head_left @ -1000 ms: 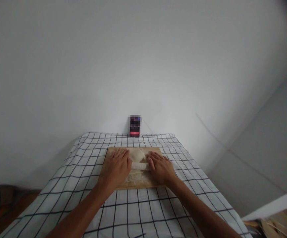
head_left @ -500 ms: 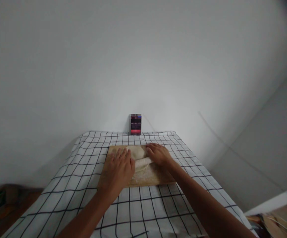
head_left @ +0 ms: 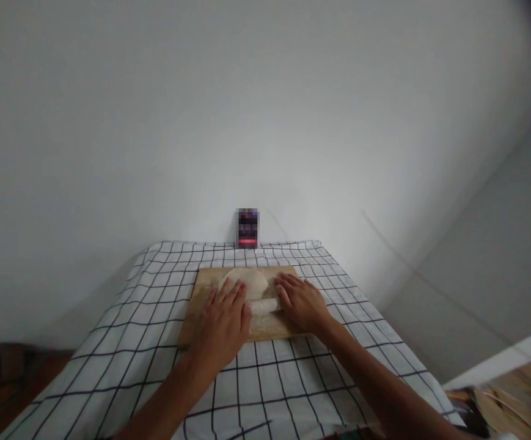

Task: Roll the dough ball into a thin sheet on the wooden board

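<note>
A pale, floured rolling pin (head_left: 264, 307) lies across a wooden board (head_left: 265, 334). Behind it, a flattened sheet of dough (head_left: 252, 282) rests toward the board's far edge. My left hand (head_left: 225, 315) presses palm-down over the pin's left end, fingers stretched forward and spread, some reaching the dough. Over the right end lies my right hand (head_left: 302, 300), also palm-down with fingers extended and a little bent. Both hands cover the pin's ends, so only its middle shows. Flour dusts the board on the near side.
Under the board spreads a white cloth with black grid lines (head_left: 146, 324) over the table. A blurred, upright dark device (head_left: 247, 228) leans against the wall at the table's far edge. Round wooden items (head_left: 498, 409) are at the lower right.
Both hands and the rolling pin have come nearer to me across the board. More of the dough shows beyond the pin, and no dough is visible on its near side.
</note>
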`<state>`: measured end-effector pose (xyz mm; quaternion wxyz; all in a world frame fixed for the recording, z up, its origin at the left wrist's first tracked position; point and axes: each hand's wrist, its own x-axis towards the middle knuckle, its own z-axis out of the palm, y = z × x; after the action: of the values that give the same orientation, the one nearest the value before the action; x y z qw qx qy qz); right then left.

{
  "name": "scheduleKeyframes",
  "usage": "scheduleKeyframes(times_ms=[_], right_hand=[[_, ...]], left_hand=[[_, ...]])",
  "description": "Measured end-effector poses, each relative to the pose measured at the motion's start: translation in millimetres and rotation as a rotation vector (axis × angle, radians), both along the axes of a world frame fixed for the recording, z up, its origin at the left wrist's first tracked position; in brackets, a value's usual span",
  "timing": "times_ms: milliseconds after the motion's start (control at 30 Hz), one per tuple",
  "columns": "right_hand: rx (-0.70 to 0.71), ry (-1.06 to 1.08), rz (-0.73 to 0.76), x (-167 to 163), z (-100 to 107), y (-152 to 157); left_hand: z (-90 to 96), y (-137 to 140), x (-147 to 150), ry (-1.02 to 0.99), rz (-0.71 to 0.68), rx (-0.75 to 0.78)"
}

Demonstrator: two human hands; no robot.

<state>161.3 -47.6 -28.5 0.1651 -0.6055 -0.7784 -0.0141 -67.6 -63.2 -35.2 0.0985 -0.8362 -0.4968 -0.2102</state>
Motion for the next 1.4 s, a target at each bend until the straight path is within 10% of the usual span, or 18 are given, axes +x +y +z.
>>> scheduleKeyframes(times_ms=[367, 967, 1400], right_hand=[[-0.115, -0.030, 0.029, -8.1, 20.5, 77.2], [-0.001, 0.020, 0.084, 8.4, 1.1, 8.0], [-0.143, -0.010, 0.039, -5.3, 20.6, 83.0]], left_hand=[[13.6, 30.8, -0.6, 0.043, 0.109, -0.093], [-7.4, -13.0, 7.5, 0.020, -0.034, 0.108], [8.5, 45.8, 4.4, 0.042, 0.091, -0.081]])
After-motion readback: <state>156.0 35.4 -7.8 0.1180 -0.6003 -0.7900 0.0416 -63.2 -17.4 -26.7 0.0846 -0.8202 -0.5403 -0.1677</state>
